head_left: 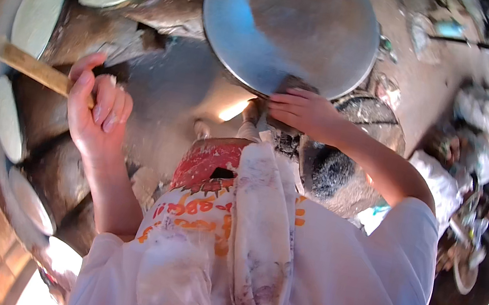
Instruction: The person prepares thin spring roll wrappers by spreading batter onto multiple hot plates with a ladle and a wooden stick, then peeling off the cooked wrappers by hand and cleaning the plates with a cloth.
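Note:
My left hand (100, 99) is raised at the left, its fingers curled round a long wooden stick (45, 71) with a pale, coated far end. My right hand (303, 112) grips a dark, flat pad (295, 83), possibly a cloth, at the near edge of a large round metal griddle (228, 20). The griddle's surface has a broad brown-grey patch, and part of the near rim is hidden by the pad and hand. A bright glow shows below the griddle, beside my legs.
Several round griddles or trays with pale surfaces (39, 8) curve along the left on earthen supports. A blackened round stove top (340, 162) is beside my right forearm. Crumpled white bags (483, 115) and assorted clutter lie along the right.

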A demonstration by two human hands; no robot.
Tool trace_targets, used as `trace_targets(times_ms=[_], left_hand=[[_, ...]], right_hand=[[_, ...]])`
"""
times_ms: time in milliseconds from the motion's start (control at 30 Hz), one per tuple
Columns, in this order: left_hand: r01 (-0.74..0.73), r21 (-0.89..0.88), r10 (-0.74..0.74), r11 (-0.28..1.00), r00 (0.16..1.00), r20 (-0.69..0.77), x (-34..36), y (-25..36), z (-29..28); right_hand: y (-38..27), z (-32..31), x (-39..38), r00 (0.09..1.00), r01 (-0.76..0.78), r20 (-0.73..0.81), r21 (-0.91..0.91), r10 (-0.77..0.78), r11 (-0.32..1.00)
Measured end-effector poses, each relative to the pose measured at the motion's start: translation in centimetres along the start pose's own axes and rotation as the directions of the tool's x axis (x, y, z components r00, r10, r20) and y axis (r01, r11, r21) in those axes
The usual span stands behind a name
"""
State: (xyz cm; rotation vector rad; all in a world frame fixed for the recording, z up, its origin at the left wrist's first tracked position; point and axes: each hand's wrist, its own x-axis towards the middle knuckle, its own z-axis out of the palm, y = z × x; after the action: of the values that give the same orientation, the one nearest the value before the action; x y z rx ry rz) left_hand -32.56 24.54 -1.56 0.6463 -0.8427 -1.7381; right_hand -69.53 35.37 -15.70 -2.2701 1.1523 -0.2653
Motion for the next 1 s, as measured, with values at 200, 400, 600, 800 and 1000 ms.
trace_targets(times_ms=[200,400,600,800,1000], left_hand=[[0.137,0.037,-0.124,0.99,0.961,-0.248,-1.8,2.6,-4.2],[0.02,0.024,-0.009,0.999,0.916,-0.4,-8.0,9.6,-7.3],[-0.325,0.2,0.361,0.924,0.573,-0.736,-22.2,19.9,-22.7],[-0.454,0.414,0.552,0.789,0.227,-0.802,-33.9,28.4,-34.7],[-0.515,0.577,0.587,0.634,-0.166,-0.792,-43.8,31.4,-39.9]], right_hand=[[-2.9,0.1,2.8,0.963,0.167,-0.148,-0.331,-0.226,0.929],[-13.3,1.8,20.5,0.956,-0.094,-0.173,0.591,0.239,0.801],[-34.5,13.5,49.7,0.931,0.293,-0.353,0.571,-0.092,0.767],[-54.6,28.8,67.4,0.875,0.477,-0.399,0.605,-0.276,0.637],[-68.2,40.6,82.9,0.819,0.573,-0.084,0.161,-0.567,0.804]])
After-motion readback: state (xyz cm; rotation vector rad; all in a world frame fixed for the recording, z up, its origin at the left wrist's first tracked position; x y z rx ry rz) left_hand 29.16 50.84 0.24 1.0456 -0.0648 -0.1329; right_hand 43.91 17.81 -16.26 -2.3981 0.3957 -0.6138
